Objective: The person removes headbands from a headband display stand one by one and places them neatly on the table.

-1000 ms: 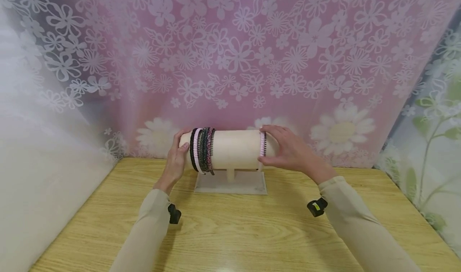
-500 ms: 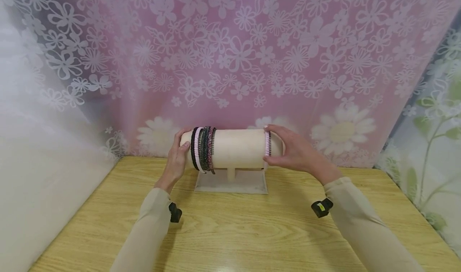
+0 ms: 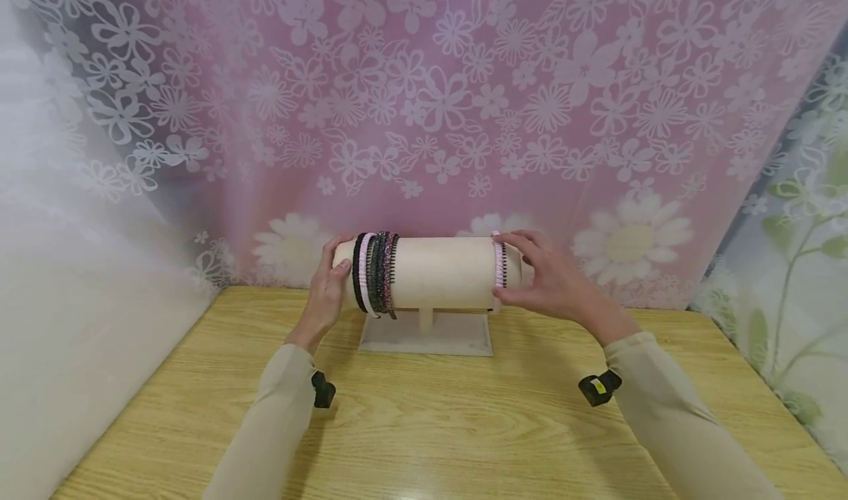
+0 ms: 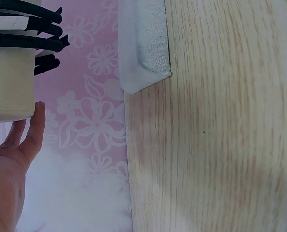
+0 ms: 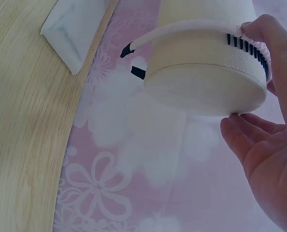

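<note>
The step in hand looks to be sliding the pale pink headband (image 3: 500, 264) along the cream roller (image 3: 444, 272), and even pressure on both sides would serve it best, so that the hoop does not skew or drag its comb teeth on the cloth. The right hand (image 3: 546, 283) pinches the headband, its grip spanning the curve between thumb and fingers; the left hand (image 3: 324, 294) curls its grip round the roller's left end, a sensible brace, since a sideways push could tip the base (image 3: 457, 342) on the bench (image 3: 424, 426). The headband sits around the roller near its right end, well apart from the cluster of headbands (image 3: 376, 275) at the left. The headband's arch is uppermost, its black-tipped open ends point down, and its teeth point right. Its long axis runs roughly upright, crossing the roller's level, left-to-right axis.
</note>
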Demonstrator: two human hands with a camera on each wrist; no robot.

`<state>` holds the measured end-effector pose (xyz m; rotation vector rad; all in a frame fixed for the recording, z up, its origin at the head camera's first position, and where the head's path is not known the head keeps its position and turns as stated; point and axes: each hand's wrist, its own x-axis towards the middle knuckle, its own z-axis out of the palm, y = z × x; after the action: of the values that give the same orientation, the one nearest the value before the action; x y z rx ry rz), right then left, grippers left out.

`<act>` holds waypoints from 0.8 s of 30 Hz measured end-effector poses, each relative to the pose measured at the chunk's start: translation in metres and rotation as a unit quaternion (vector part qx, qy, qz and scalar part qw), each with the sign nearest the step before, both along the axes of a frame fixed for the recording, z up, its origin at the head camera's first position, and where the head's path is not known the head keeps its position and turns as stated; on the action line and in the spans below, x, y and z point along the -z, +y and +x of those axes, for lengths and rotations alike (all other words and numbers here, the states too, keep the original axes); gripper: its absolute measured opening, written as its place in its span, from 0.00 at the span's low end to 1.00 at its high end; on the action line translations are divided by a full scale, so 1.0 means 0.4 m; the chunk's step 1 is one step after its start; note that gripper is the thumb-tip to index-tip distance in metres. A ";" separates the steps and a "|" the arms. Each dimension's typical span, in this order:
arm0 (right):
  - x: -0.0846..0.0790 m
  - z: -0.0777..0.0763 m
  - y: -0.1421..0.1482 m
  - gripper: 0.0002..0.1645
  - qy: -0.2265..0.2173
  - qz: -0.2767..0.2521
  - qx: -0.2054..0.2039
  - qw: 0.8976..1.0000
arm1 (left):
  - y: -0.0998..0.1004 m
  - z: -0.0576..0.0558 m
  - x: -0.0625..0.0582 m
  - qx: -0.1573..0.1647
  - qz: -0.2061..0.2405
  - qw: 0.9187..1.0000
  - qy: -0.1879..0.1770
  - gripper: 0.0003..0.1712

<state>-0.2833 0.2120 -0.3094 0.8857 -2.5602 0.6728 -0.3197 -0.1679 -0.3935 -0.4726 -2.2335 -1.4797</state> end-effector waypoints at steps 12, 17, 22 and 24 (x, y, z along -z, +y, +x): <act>0.011 0.003 0.010 0.49 -0.033 -0.030 -0.005 0.999 | 0.000 -0.004 0.003 0.006 0.012 1.000 -0.011 0.29; 0.015 0.007 0.015 0.50 -0.066 -0.048 -0.006 0.997 | 0.001 -0.003 0.003 0.001 0.000 1.000 -0.006 0.29; 0.023 0.013 0.017 0.50 -0.089 -0.064 -0.007 0.994 | 0.002 -0.002 0.004 0.000 0.001 1.000 -0.004 0.29; 0.025 0.016 0.017 0.50 -0.090 -0.068 -0.006 0.994 | 0.002 -0.002 0.005 0.000 0.002 1.000 -0.004 0.29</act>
<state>-0.2770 0.2188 -0.3196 0.8292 -2.6280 0.9593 -0.3205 -0.1671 -0.3954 -0.4667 -2.2368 -1.4894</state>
